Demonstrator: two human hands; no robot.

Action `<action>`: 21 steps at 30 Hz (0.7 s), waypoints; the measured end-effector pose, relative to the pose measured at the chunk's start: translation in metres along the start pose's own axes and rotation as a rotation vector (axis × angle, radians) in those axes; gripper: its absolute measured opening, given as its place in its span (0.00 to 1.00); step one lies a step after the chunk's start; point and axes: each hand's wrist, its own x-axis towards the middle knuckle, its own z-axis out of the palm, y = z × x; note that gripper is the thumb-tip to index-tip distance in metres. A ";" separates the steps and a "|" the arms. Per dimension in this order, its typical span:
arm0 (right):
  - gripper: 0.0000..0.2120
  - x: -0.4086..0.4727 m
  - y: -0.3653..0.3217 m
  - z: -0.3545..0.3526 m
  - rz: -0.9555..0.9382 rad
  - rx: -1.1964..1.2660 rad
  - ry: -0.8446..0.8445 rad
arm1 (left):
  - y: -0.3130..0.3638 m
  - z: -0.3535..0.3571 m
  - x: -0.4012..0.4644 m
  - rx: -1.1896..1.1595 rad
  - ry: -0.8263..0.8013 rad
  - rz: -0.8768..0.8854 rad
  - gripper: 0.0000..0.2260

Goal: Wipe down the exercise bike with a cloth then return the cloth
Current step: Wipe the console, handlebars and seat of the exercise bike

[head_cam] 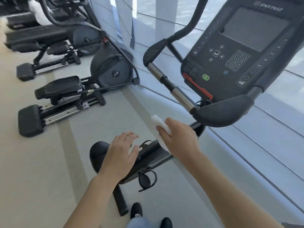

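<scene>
Exercise bike (pixel 222 71) right, console far, handlebar near. Right hand (pixel 179 137) with cloth (pixel 160 124) just below handlebar; left hand (pixel 121 153) left of it. Elliptical machines (pixel 79 83) far left, along window (pixel 246 129).

White cloth (pixel 159 123), black bike (pixel 222 112)

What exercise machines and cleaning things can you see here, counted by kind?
Black exercise bike with console: 1
Dark elliptical trainers beside it: 2
White cloth, held in the right hand: 1
Total: 4
</scene>
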 end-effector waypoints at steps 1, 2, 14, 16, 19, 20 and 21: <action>0.15 -0.002 -0.007 0.005 -0.015 0.011 -0.007 | -0.006 -0.004 -0.006 -0.001 0.013 -0.017 0.15; 0.15 -0.004 -0.014 0.009 -0.023 0.024 -0.019 | -0.011 -0.008 -0.011 -0.001 0.024 -0.032 0.15; 0.18 0.004 -0.098 0.075 0.058 0.063 -0.060 | -0.110 -0.062 -0.030 -0.018 0.007 -0.065 0.14; 0.18 0.005 -0.113 0.090 0.104 0.078 -0.054 | -0.135 -0.073 -0.031 -0.019 -0.007 -0.059 0.14; 0.18 0.005 -0.132 0.115 0.177 0.091 -0.047 | -0.171 -0.085 -0.030 -0.017 -0.036 -0.034 0.14; 0.18 0.005 -0.137 0.123 0.201 0.094 -0.044 | -0.182 -0.088 -0.029 -0.013 -0.050 -0.024 0.15; 0.18 0.004 -0.141 0.130 0.224 0.102 -0.042 | -0.193 -0.090 -0.030 -0.010 -0.065 -0.017 0.15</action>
